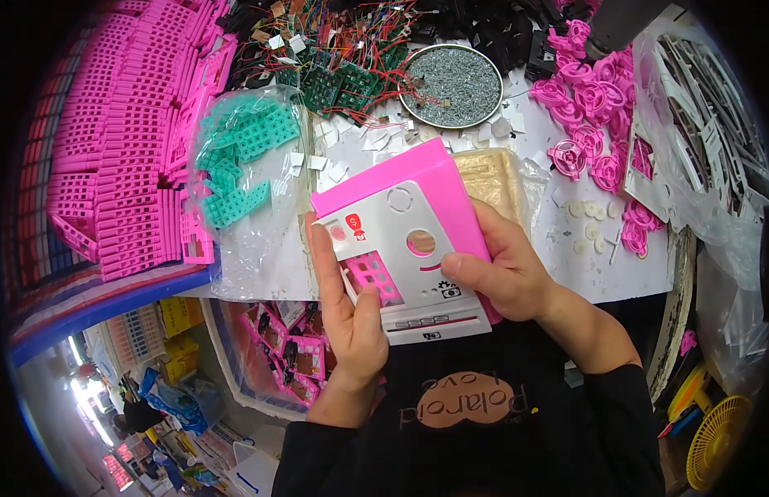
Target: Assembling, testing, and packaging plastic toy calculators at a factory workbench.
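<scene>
In front of my chest I hold a toy casing: a bright pink plastic shell (442,178) with a white front panel (380,219) lying over it. Red and black icons, a round hole and a slot mark the panel, and a pink grid shows through its square opening. My left hand (349,319) grips the left edge, its thumb near the grid. Along the right side, my right hand (508,269) wraps the shell, thumb pressed on the white face. The fingers beneath are hidden. The casing is tilted, its top left corner lower than its top right.
Stacked pink grid frames (119,141) fill the left, beside a plastic bag of teal keypads (235,170). Wired circuit boards (339,83), a round tray of screws (450,87) and pink rings (595,108) lie at the back. Below the table's edge sits a bin of pink assemblies (306,356).
</scene>
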`<move>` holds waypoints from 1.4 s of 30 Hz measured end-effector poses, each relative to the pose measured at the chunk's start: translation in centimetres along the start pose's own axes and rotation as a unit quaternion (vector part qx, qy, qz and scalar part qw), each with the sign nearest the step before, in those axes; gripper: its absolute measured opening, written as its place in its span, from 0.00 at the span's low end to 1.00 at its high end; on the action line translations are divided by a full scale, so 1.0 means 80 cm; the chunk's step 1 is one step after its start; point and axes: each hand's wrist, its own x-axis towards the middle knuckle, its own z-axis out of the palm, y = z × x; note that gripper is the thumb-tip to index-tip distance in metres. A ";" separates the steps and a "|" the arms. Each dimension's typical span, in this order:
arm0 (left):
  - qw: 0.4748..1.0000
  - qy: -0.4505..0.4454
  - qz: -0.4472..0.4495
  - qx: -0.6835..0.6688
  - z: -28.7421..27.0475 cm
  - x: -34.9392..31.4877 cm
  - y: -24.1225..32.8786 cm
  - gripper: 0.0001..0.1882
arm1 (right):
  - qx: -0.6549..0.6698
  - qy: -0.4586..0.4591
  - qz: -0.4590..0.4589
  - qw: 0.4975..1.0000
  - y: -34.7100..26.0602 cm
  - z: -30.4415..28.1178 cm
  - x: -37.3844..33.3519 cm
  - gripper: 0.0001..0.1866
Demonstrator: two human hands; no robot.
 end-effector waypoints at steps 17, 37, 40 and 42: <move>0.994 0.080 0.011 -0.067 -0.005 0.014 -0.004 0.34 | 0.076 -0.045 0.204 0.975 -0.011 -0.019 -0.023 0.34; 0.986 0.164 0.030 0.025 -0.025 0.062 -0.020 0.16 | -0.080 0.000 0.152 0.985 -0.010 0.004 -0.047 0.28; 0.988 0.156 0.018 0.003 -0.020 0.081 -0.016 0.20 | -0.077 0.022 0.159 0.984 -0.011 0.001 -0.045 0.28; 0.989 0.111 -0.066 -0.072 -0.033 0.083 -0.008 0.24 | -0.052 0.037 0.136 0.989 -0.010 -0.003 -0.040 0.28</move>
